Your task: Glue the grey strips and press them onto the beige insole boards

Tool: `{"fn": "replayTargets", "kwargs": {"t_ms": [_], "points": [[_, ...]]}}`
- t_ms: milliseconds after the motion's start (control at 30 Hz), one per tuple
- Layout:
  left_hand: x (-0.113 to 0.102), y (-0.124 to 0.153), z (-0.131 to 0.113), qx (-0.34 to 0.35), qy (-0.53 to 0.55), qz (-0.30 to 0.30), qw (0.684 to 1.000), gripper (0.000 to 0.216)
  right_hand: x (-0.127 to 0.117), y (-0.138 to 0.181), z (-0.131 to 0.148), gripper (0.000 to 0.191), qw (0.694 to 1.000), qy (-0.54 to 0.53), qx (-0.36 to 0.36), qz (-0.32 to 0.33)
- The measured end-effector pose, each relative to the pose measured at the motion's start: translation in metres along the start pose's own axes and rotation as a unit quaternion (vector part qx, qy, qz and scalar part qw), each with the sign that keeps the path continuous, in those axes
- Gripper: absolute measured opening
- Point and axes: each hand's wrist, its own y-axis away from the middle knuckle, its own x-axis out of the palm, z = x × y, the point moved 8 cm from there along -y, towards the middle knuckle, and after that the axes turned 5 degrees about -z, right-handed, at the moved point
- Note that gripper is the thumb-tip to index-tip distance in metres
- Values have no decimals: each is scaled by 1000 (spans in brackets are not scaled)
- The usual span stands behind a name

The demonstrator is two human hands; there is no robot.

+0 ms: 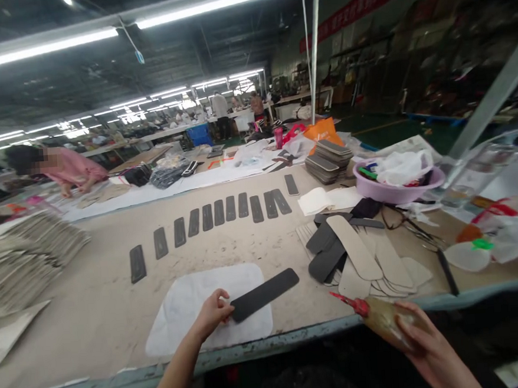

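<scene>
My left hand (214, 311) is closed on the near end of a long dark strip (266, 293), which lies slanted on a white cloth (182, 311) near the table's front edge. At the lower right, my right hand (422, 342) is wrapped round a brownish glue bottle (383, 318) with a red nozzle pointing left, just off the table edge. Right of the strip lies a loose pile of beige and dark strips (360, 252).
A row of several dark strips (218, 214) runs across the table's middle. Stacked sheets (19, 258) sit at the left; a purple basin (394, 190), a stack of grey pieces (327, 159) and scissors (415, 230) at the right. A person in pink (71, 166) leans over the far left.
</scene>
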Motion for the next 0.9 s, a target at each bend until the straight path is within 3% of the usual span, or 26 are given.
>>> {"fn": "replayTargets", "kwargs": {"t_ms": [100, 200, 333, 433, 667, 900], "points": [[-10, 5, -5, 127, -100, -70, 984, 14, 54, 11, -10, 49, 995, 74, -63, 35], [-13, 22, -13, 262, -148, -142, 943, 13, 113, 26, -16, 42, 965, 188, -168, 74], [-4, 48, -9, 379, -168, -160, 896, 21, 187, 52, -18, 31, 884, 288, -332, 158], [6, 56, -7, 416, -211, -137, 874, 23, 229, 68, -25, 26, 814, 337, -409, 235], [11, 52, -12, 427, -233, -119, 865, 22, 275, 79, -63, 32, 736, 373, -443, 352], [11, 54, -14, 430, -234, -113, 864, 23, 289, 84, -76, 43, 682, 401, -486, 371]]}}
